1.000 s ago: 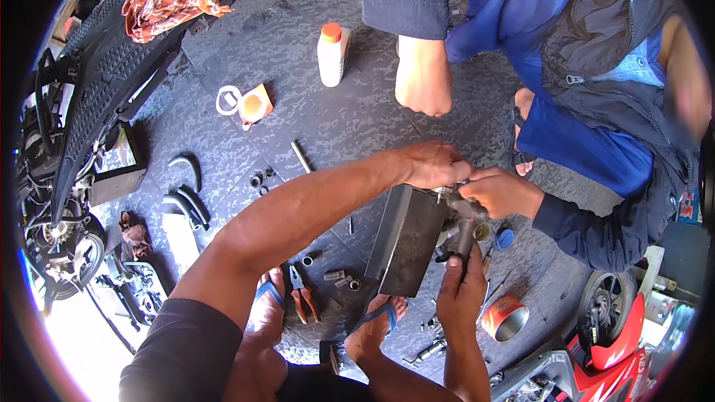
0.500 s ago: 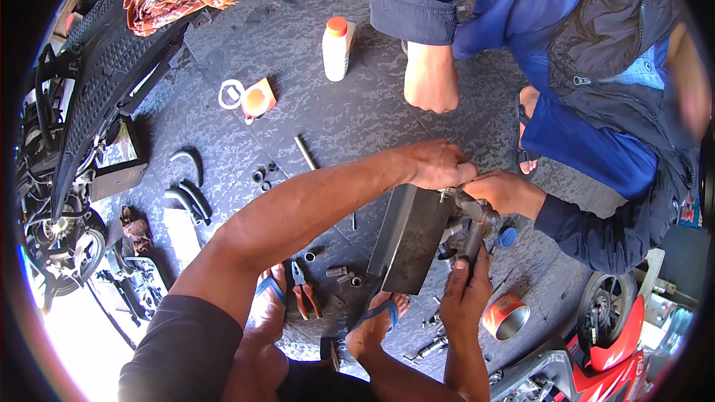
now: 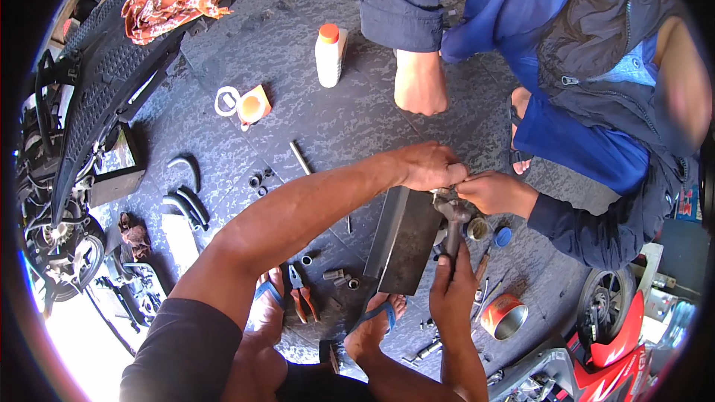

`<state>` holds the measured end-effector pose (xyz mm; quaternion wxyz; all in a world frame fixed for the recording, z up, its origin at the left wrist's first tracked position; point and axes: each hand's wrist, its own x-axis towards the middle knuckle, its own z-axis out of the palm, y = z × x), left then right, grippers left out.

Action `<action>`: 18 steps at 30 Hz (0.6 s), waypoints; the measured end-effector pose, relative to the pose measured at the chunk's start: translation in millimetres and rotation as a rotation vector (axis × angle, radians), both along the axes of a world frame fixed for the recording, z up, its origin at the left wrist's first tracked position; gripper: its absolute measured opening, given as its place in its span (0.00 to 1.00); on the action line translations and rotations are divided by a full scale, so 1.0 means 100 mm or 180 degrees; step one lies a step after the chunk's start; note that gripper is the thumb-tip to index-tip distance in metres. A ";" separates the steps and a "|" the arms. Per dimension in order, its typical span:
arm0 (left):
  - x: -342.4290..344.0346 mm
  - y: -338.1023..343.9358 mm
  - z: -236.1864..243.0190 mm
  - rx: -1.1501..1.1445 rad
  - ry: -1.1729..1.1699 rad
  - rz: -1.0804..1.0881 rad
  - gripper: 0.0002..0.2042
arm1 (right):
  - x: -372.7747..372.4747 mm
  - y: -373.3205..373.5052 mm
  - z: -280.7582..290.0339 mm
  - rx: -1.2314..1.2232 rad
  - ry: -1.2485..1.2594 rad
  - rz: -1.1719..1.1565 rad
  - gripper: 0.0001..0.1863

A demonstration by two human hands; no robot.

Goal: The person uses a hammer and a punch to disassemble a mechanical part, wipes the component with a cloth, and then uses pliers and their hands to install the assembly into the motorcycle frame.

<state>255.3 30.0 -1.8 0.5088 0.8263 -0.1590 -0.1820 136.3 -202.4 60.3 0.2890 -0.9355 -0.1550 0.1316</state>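
Left hand (image 3: 428,166) stays pinched on the part (image 3: 447,201) at block (image 3: 406,242) 1 o'clock; right hand (image 3: 453,290) still grips the tool (image 3: 452,234); positions unchanged.

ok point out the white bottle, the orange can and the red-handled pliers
white bottle (image 3: 328,61), head view, middle of its body
orange can (image 3: 503,317), head view, its side wall
red-handled pliers (image 3: 300,299), head view, on the handles

White bottle (image 3: 328,56) with orange cap stands on floor; orange tin (image 3: 504,316) lies right.
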 end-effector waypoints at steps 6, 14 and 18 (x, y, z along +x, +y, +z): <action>0.00 0.00 -0.02 -0.0107 0.0616 0.0064 0.26 | -0.05 0.10 0.12 0.0117 0.0403 -0.0490 0.25; 0.04 0.00 -0.04 -0.0058 0.0589 0.0136 0.26 | -0.01 0.07 -0.13 0.0105 -0.0030 -0.0092 0.25; 0.02 0.00 0.01 0.0115 0.0239 -0.0103 0.28 | -0.03 0.00 -0.06 0.0393 -0.0482 -0.0244 0.24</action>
